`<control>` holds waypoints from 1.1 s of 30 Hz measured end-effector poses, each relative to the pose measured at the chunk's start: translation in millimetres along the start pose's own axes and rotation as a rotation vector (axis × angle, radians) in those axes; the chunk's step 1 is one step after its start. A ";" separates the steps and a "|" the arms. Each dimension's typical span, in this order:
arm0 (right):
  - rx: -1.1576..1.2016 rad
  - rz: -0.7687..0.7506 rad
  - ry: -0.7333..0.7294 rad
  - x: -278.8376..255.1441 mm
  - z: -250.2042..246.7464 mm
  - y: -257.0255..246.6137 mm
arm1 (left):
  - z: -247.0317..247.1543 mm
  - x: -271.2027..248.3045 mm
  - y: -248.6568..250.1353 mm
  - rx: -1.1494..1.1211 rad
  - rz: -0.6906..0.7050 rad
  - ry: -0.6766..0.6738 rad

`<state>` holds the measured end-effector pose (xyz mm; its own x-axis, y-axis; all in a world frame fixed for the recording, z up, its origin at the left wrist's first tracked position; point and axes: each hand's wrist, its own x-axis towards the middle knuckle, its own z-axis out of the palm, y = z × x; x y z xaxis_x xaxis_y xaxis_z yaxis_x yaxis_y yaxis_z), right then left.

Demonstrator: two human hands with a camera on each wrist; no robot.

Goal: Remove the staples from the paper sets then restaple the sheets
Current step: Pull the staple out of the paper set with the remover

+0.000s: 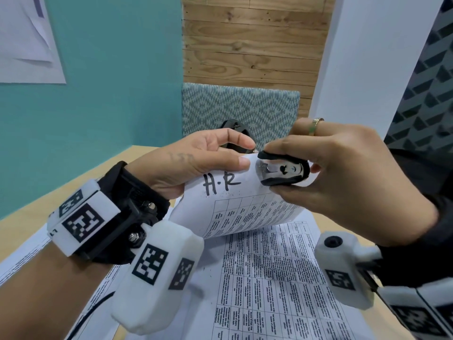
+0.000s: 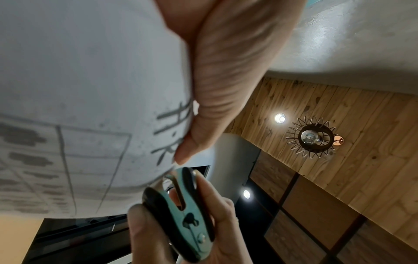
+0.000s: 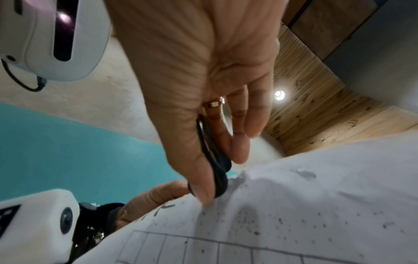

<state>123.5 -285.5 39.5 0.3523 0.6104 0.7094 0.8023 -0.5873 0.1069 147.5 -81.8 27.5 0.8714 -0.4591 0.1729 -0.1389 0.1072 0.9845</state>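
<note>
The left hand [image 1: 196, 160] pinches the top edge of the paper set [image 1: 235, 207] marked "H·R", lifted and curling above the printed sheets [image 1: 269, 278] on the table [image 1: 29, 217]. The right hand [image 1: 343, 173] squeezes the staple remover [image 1: 282, 170] at the far right corner. The paper is light, limp and tears readily; grip close beside the staple. The remover is rigid; hold its black side pads.

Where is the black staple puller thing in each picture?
Head: staple remover right of centre, pinched in right hand, at the paper corner.
Left wrist: bottom centre.
Right wrist: centre, between thumb and fingers.
Shared landmark: the handwritten "H.R".
</note>
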 end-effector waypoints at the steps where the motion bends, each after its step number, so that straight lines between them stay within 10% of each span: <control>1: -0.021 -0.003 0.001 -0.3 1.1 0.1 | 0.0 -0.2 0.2 -0.005 0.000 -0.003; 33: 0.032 -0.026 -0.009 -0.4 -1.0 4.5 | -0.5 -5.2 4.2 0.027 0.003 -0.054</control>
<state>126.5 -289.0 40.4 0.3350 0.6302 0.7005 0.8263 -0.5537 0.1030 142.7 -78.5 30.7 0.8441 -0.5061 0.1769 -0.1551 0.0852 0.9842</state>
